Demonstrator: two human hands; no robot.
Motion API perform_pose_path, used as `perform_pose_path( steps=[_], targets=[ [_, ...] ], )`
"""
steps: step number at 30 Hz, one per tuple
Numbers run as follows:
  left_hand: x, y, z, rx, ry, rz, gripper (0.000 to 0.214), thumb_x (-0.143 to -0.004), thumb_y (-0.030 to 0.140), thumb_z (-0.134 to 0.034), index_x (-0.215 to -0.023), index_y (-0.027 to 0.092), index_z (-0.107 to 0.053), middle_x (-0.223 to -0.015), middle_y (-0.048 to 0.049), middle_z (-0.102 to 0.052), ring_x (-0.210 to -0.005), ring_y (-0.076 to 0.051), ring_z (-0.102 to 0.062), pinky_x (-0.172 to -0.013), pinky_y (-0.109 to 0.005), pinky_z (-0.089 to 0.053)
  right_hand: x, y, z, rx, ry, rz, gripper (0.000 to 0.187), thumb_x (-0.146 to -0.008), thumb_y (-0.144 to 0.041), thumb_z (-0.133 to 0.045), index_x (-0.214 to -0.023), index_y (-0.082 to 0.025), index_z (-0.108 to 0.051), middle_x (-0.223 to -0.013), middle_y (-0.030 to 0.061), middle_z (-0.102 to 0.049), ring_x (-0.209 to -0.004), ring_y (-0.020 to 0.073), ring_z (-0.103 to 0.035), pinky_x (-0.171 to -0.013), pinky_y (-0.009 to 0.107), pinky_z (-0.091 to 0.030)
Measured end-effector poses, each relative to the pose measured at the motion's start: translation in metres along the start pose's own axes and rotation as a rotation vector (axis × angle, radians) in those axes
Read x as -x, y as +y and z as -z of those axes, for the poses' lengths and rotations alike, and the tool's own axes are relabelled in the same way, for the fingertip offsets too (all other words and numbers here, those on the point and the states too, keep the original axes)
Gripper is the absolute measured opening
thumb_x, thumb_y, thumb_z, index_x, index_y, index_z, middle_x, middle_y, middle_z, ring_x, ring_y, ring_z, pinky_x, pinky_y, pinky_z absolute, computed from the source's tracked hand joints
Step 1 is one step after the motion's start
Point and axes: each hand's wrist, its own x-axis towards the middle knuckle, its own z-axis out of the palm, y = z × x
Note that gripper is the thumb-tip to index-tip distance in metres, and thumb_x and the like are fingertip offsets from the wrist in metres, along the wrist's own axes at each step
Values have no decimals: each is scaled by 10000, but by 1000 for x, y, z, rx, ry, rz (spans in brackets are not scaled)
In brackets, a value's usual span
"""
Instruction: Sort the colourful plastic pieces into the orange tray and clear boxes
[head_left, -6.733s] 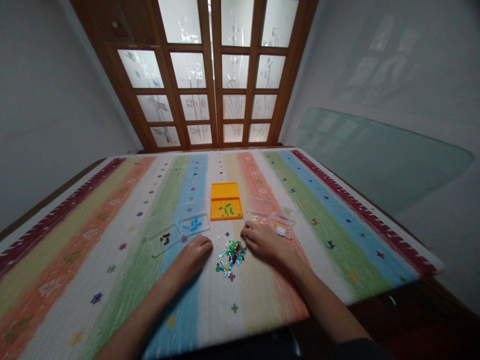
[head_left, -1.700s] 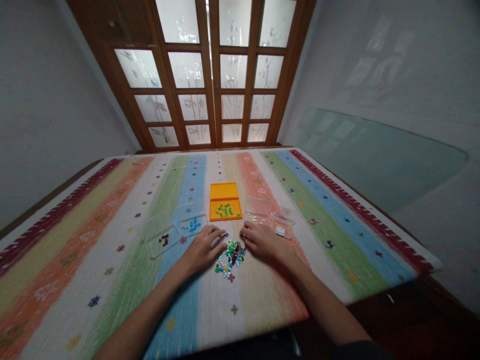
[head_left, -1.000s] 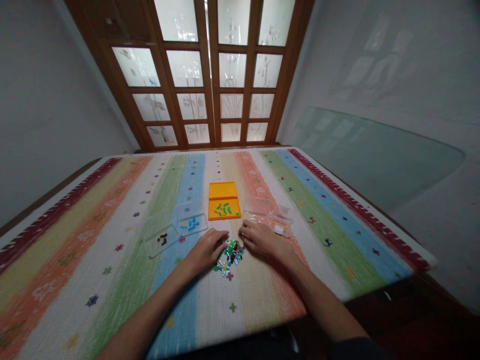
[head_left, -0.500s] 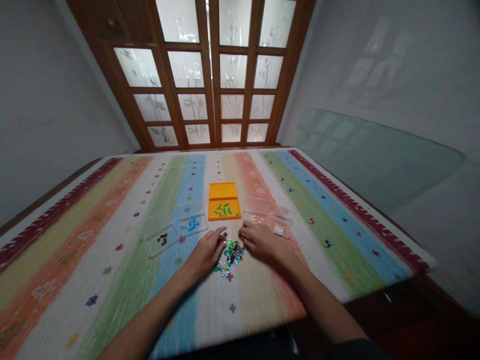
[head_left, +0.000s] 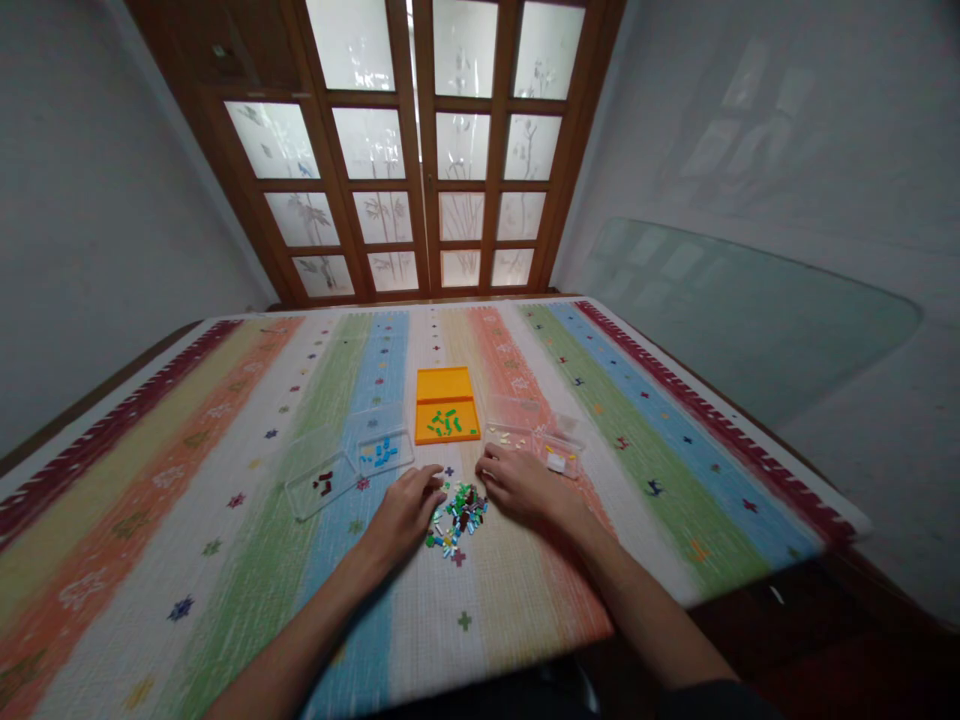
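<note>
A small pile of mixed coloured pieces [head_left: 459, 516] lies on the striped cloth between my hands. My left hand [head_left: 407, 507] lies palm down at the pile's left edge, its fingertips drawn together over the upper left pieces. What they pinch is too small to see. My right hand [head_left: 519, 486] rests on the cloth at the pile's upper right with its fingers curled under. Just beyond the pile stands an open orange box [head_left: 447, 432] with green pieces in it.
Left of the orange box are a clear box with blue pieces [head_left: 385, 452] and a clear box with dark red pieces [head_left: 322, 484]. Right of it stand two clear boxes [head_left: 561, 456] with pale pieces. The striped cloth [head_left: 225, 560] covers the table; wooden glazed doors stand behind.
My left hand moved from the cloth to the pile, stretched its index finger toward the orange box, then drew its fingers back onto the pile. My right hand stayed put.
</note>
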Motion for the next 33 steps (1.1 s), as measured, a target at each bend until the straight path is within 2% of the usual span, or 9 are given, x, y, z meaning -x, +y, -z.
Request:
perform_pose_path(
  steps=[4,8,13,20,25,28,30,33],
  targets=[
    [-1,3,4,-68,-31,-59,103,-943,169,-581,-984,194,-672,-915,-73,-712,-868,-226,-667,-809,-362,-546,0,0,-2,22,13,0,207,-1009,-177,-464,-994,-161,-670,-1034,84,-653,-811,171,-578,-706,296,-383],
    [-4,7,7,-113,-100,-107,175,-938,104,-546,-905,185,-697,-880,-70,-679,-864,-216,-625,-795,-333,-515,-1,1,-4,31,23,7,198,-1007,-177,-470,-1003,-161,-667,-1044,84,-653,-816,170,-578,-706,294,-387],
    [-6,9,7,-144,-141,-128,225,-920,55,-526,-901,181,-711,-872,-63,-634,-860,-204,-587,-783,-310,-491,-1,2,-5,26,34,21,207,-1016,-188,-468,-1001,-157,-672,-1042,93,-650,-819,173,-578,-713,299,-396],
    [-4,7,7,-195,-177,-135,217,-927,24,-475,-919,185,-620,-919,-54,-623,-885,-199,-577,-804,-312,-499,-1,3,-7,35,52,32,201,-1012,-179,-470,-989,-159,-668,-1025,87,-653,-783,166,-571,-688,298,-384],
    [-1,15,11,-367,-284,-120,315,-826,-78,-462,-951,186,-581,-982,-63,-615,-928,-212,-577,-830,-322,-507,-1,4,-10,52,70,46,202,-1013,-181,-468,-981,-155,-665,-1022,88,-651,-782,167,-569,-678,299,-378],
    [-2,17,12,-425,-306,-121,336,-796,-104,-457,-938,173,-584,-967,-73,-621,-935,-224,-586,-825,-325,-509,-2,5,-11,51,73,48,207,-1015,-184,-464,-979,-155,-666,-1019,88,-648,-784,167,-567,-680,298,-380],
    [-3,16,12,-428,-302,-140,320,-809,-96,-458,-928,165,-599,-960,-80,-634,-925,-223,-595,-816,-320,-508,-2,5,-11,51,73,45,208,-1017,-189,-464,-980,-158,-665,-1021,87,-648,-784,167,-566,-684,298,-382],
    [-5,14,13,-376,-264,-168,234,-898,-14,-473,-854,160,-622,-921,-83,-660,-862,-207,-609,-784,-300,-504,-1,4,-10,49,72,39,201,-1017,-190,-468,-983,-161,-665,-1027,87,-648,-781,166,-564,-683,298,-383]
  ],
)
